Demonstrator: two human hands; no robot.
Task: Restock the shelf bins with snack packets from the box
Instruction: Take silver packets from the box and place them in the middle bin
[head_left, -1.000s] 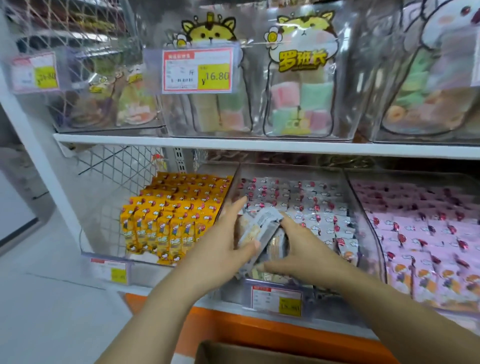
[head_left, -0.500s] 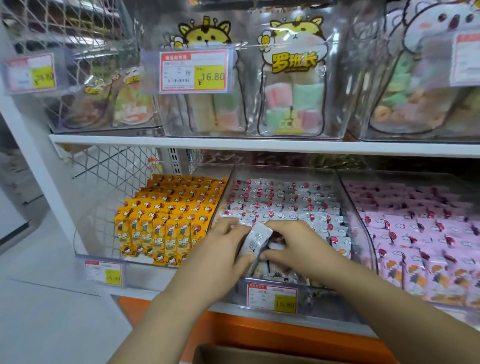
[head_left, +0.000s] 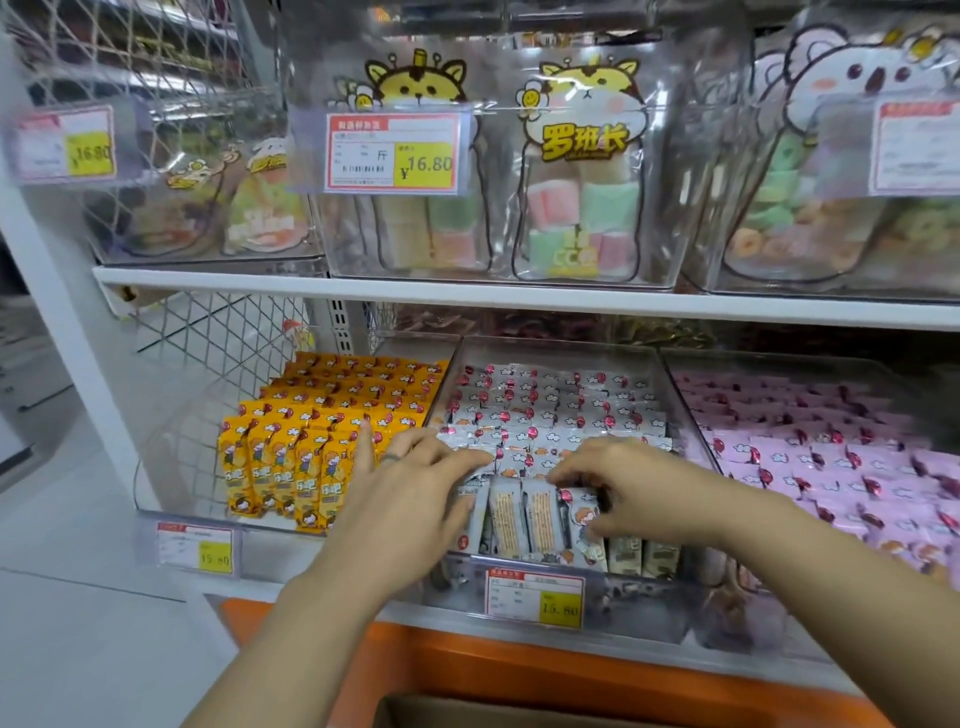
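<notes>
The snack packets you held bunched a second ago now stand in the front row of the middle bin, lower centre, your left hand spread flat on them and your right hand in an unclear grip, so this handful looks placed and the box comes next.

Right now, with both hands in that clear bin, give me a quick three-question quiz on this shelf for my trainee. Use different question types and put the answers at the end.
1. Multiple choice: the left hand and right hand both touch packets of which colour? A yellow, B white, C pink.
2. True or false: the yellow packets fill the bin to the right of the hands.
3. Fill in: the price tag straight above the left hand, up on the higher shelf, reads ___.
Key: 1 B, the white packets; 2 false, the yellow packets are on the left; 3 16.80.
</notes>
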